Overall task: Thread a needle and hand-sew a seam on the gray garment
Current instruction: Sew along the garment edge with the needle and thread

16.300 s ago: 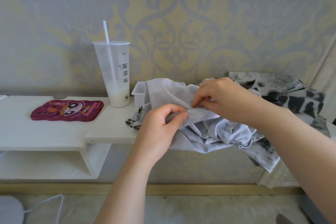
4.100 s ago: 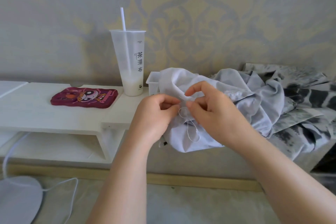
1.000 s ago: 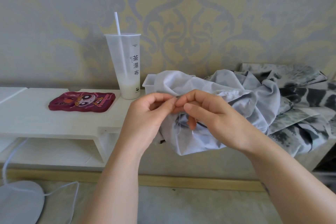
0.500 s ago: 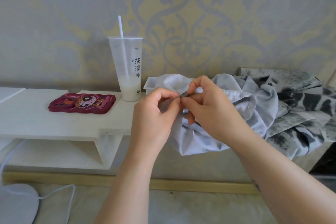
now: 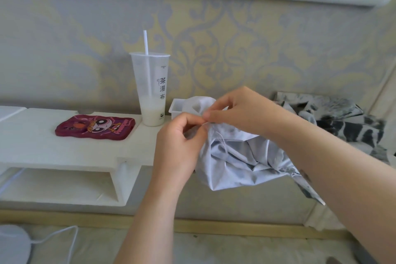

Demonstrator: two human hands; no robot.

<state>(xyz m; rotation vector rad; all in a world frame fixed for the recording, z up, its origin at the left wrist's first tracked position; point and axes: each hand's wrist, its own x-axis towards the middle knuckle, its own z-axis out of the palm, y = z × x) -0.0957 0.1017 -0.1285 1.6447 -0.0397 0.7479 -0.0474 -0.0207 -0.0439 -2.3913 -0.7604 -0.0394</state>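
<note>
Stitching step: both hands pinched the gray garment (image 5: 235, 161) at its top fold.
Left hand (image 5: 180, 146) and right hand (image 5: 242, 111) met fingertip to fingertip; needle not discernible. Garment hung bunched off the bench (image 5: 85, 150) edge. Advisable: hold fold taut, draw thread (image 5: 222, 142) slowly.

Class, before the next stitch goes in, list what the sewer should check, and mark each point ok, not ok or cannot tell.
1. Left hand pinches the garment at its fold: ok.
2. Right hand pinches at the same fold, touching the left: ok.
3. Needle held securely: cannot tell, hidden between the fingertips.
4. Thread trails loose down the garment, no knot seen: ok.
5. Cup stands upright, apart from the garment: ok.
</note>
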